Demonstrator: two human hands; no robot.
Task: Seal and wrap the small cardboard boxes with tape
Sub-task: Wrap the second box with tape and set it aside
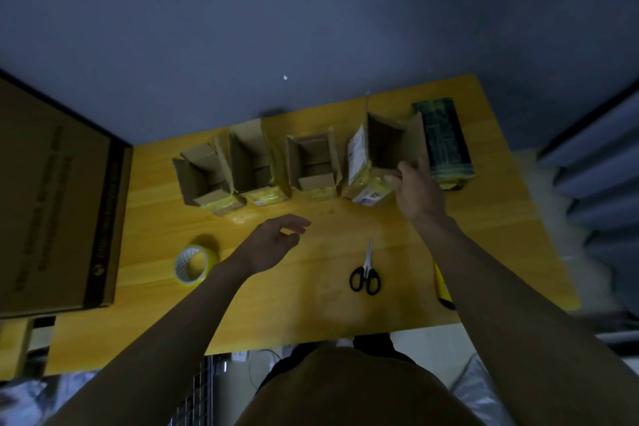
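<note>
Several small open cardboard boxes stand in a row along the far side of the yellow table (311,308). My right hand (416,188) grips the near right edge of the rightmost open box (375,157), which bears white labels. A second open box (314,166) stands to its left, and two more, one (250,162) beside the other (204,180), sit further left. A closed box wrapped in tape (444,142) lies at the far right. My left hand (276,240) hovers over the table with relaxed fingers, holding nothing. A roll of yellow tape (192,264) lies to its left.
Black-handled scissors (366,273) lie on the table near the middle. A yellow and black utility knife (442,287) shows partly behind my right forearm. A large flat cardboard carton (52,201) rests at the left edge. A grey wall rises behind the table.
</note>
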